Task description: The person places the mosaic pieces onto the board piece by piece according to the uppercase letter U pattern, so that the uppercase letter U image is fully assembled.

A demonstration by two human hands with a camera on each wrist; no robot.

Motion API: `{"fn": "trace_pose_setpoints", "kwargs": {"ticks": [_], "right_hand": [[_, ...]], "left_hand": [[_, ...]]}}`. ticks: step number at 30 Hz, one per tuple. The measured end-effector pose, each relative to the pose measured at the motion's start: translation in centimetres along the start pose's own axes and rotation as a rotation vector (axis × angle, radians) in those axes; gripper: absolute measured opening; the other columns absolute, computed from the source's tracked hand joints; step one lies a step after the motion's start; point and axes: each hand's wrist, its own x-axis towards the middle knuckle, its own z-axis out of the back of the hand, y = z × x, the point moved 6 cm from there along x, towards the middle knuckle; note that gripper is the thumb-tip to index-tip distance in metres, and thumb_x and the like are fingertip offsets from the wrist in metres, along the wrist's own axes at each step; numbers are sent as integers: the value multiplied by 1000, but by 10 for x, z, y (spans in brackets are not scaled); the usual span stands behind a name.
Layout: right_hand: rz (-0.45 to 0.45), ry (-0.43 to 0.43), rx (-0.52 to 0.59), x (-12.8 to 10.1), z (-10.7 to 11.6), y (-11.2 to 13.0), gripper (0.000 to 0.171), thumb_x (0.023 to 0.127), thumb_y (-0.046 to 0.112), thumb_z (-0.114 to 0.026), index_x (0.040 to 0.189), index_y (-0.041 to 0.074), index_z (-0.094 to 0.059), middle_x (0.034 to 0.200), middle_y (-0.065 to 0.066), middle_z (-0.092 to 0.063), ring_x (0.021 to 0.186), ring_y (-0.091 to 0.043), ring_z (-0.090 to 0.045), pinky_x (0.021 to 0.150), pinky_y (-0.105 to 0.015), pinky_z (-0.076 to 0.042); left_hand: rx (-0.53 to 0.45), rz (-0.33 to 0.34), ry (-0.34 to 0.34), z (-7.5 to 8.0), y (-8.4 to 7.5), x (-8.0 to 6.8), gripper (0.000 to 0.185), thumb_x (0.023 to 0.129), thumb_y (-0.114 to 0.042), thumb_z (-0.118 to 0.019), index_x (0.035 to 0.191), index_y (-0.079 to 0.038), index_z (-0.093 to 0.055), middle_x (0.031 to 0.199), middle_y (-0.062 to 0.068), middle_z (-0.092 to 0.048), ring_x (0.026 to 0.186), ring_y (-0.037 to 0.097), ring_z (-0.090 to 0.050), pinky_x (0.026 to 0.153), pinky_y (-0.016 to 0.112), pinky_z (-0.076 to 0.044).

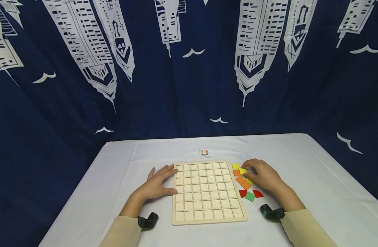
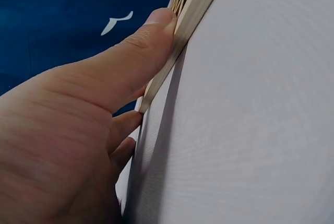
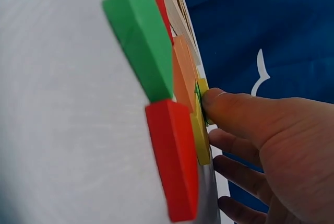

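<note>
Overhead: left hand (image 1: 158, 184) lies flat, fingers straight, against the left edge of the wooden grid board (image 1: 207, 192) on the white table (image 1: 315, 178); right hand (image 1: 263, 175) sits on the coloured tiles (image 1: 244, 181) just right of the board. Left wrist: thumb (image 2: 141, 51) presses the board's edge; board looks stiff and light. Right wrist: thumb (image 3: 235, 109) touches a yellow tile (image 3: 201, 130); whether it's pinched, cannot tell. Tiles look thin, rigid, smooth — likely slippery; best taken by opposite edges.

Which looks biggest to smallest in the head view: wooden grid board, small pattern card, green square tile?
1. Wooden grid board, by far.
2. Small pattern card and green square tile look alike in size; no ranking between them.
</note>
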Motion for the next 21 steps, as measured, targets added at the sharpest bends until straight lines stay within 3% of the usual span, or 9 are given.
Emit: {"fn": "trace_pose_setpoints", "kwargs": {"ticks": [13, 21], "right_hand": [[-33, -27, 116, 2, -1, 0, 24, 85, 22, -71, 107, 12, -68, 119, -13, -66, 115, -34, -57, 101, -57, -44], [-72, -47, 140, 2, 3, 3, 20, 85, 20, -72, 104, 14, -70, 102, -6, -69, 88, -19, -60, 80, -40, -54]], "left_hand": [[20, -14, -1, -2, 3, 0, 79, 76, -51, -74, 145, -27, -42, 159, -1, -27, 150, 27, -16, 117, 63, 5], [26, -21, 4, -4, 4, 0, 79, 78, -51, -73, 146, -28, -40, 160, -2, -26, 151, 26, -15, 117, 62, 6]]}}
